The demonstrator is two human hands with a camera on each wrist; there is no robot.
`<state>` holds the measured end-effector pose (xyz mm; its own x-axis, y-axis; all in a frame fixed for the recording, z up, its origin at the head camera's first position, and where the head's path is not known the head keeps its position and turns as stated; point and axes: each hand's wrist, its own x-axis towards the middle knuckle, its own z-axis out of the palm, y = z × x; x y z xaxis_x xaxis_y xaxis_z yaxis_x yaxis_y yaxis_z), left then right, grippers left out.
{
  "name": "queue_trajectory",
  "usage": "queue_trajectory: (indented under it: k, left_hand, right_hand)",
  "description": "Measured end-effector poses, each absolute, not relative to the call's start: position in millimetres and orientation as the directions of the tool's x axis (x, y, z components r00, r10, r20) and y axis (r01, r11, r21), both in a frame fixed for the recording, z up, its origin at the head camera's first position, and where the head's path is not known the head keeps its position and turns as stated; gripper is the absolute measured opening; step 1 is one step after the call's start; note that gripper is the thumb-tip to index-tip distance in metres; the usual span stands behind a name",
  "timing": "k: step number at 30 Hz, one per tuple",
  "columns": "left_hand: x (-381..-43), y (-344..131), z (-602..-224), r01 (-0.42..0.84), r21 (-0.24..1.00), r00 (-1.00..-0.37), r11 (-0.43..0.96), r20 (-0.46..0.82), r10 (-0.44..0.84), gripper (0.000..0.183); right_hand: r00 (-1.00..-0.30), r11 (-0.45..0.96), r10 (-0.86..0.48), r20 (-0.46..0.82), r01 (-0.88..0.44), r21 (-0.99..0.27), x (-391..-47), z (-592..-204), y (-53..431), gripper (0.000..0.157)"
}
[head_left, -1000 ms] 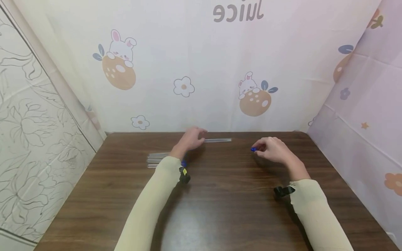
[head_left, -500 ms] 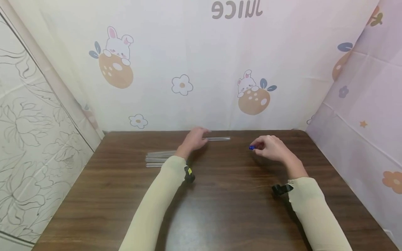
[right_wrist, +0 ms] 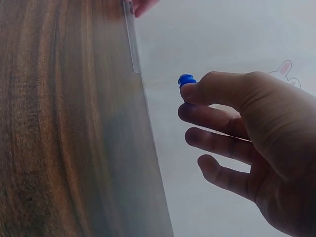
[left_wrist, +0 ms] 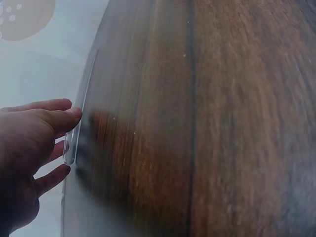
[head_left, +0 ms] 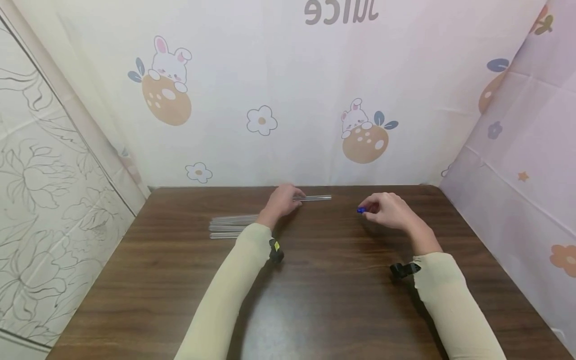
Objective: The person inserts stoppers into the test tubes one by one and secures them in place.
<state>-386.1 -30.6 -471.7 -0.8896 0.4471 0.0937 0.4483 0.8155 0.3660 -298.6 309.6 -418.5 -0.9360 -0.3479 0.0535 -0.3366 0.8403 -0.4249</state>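
Note:
My left hand (head_left: 282, 201) pinches a clear test tube (head_left: 317, 198) near the table's back edge. In the left wrist view, thumb and fingers are at the rounded end of the test tube (left_wrist: 71, 148), and its length points away from the hand. To the right, my right hand (head_left: 389, 210) holds a small blue stopper (head_left: 361, 210) above the tabletop. The right wrist view shows the stopper (right_wrist: 186, 79) between thumb and index finger, its ridged top sticking out. The other fingers are spread and slightly bent.
Several more clear test tubes (head_left: 225, 228) lie side by side on the brown wooden table (head_left: 333, 300), partly hidden by the left forearm. A printed curtain (head_left: 306, 90) hangs right behind the table's back edge. Each wrist carries a small black camera (head_left: 403, 271).
The left hand has shifted slightly right along the test tube, and its fingers have closed onto it. My right hand stays nearly still with the stopper.

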Motion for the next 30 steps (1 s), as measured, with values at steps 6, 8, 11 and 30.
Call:
queue_trajectory:
  k: [6, 8, 11, 30]
  left_hand:
    - [-385.4, -27.9, -471.2, 0.419, 0.394, -0.904, 0.818, 0.091, 0.419, 0.027]
    - [-376.9, -26.3, -463.2, 0.401, 0.393, -0.911, 0.828, 0.078, 0.404, 0.028]
    - [-379.5, -25.5, -465.0, 0.395, 0.387, -0.914, 0.833, 0.070, 0.400, 0.026]
    - [-380.7, -23.5, -470.7, 0.429, 0.347, -0.896, 0.834, 0.046, 0.441, 0.028]
  right_hand:
    - [-0.935, 0.839, -0.349, 0.058, -0.340, -0.424, -299.5, -416.0, 309.0, 0.021]
    - [-0.935, 0.840, -0.351, 0.059, -0.342, -0.420, -300.1, -415.3, 308.8, 0.021]
    - [-0.933, 0.840, -0.355, 0.062, -0.347, -0.416, -301.1, -415.1, 308.9, 0.021]
    - [-0.940, 0.836, -0.336, 0.053, -0.324, -0.443, -298.1, -413.5, 311.6, 0.021]
